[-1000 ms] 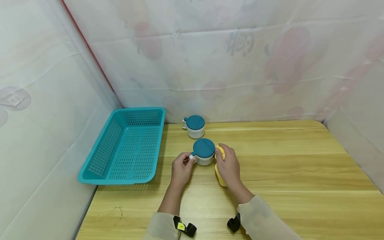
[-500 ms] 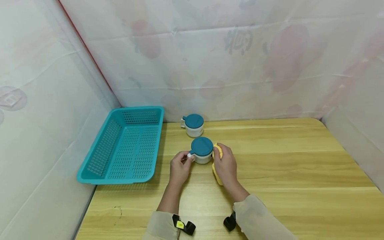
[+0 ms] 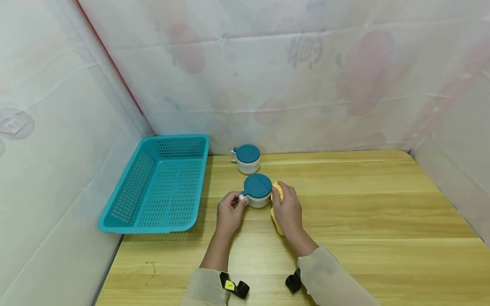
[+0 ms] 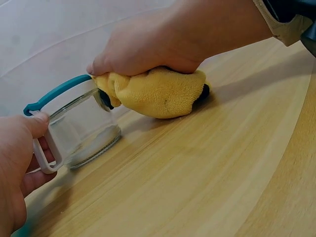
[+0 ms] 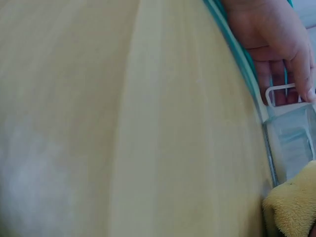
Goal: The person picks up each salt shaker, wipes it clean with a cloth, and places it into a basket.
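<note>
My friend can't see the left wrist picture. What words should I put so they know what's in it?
A left hand pinches the white handle of a clear jar with a blue-green lid, while a right hand holds a fuzzy yellow cloth at the jar's other side. A wooden table lies beneath.

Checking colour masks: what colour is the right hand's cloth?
Yellow cloth, dark at both ends; clearest in the left wrist view.
</note>
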The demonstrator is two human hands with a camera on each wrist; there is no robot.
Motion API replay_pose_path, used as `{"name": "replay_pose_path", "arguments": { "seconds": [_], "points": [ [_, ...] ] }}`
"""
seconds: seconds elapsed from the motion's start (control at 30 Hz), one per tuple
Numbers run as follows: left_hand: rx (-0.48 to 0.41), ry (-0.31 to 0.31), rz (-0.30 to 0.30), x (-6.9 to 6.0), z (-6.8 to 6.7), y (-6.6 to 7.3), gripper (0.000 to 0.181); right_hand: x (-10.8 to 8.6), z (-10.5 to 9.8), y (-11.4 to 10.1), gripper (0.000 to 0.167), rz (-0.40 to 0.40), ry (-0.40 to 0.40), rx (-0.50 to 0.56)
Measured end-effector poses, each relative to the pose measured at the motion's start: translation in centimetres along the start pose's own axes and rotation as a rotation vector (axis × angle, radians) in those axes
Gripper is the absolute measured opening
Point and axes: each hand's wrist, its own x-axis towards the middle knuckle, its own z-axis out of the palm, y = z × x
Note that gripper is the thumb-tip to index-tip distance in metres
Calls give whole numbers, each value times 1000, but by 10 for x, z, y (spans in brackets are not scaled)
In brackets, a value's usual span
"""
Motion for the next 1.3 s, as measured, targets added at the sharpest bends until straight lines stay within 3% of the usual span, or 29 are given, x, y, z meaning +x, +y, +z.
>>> {"name": "replay_pose_path", "arguments": {
  "seconds": [0.27, 0.47, 0.57, 0.73, 0.83, 1.0, 1.3],
  "points": [
    [89, -15, 36, 0, 6, 6, 25, 0, 4, -2, 40, 53, 23, 91],
    [278, 89, 158, 2, 8, 9, 20, -9, 10, -7, 36, 28, -7, 71],
    [319, 117, 178, 3, 7, 8, 19, -11, 10, -9, 36, 25, -16, 75],
    [325, 121, 176, 2, 5, 7, 22, -8, 7, -8, 35, 43, -5, 118],
    [315, 123, 145, 1, 5, 5, 23, -3, 4, -6, 35, 54, 10, 148],
    [266, 108, 73, 0, 5, 2, 22, 7, -1, -2, 37, 70, 29, 162],
    [189, 99, 47, -1, 4, -2, 25, 15, -7, -7, 38, 98, 18, 169]
  ]
}}
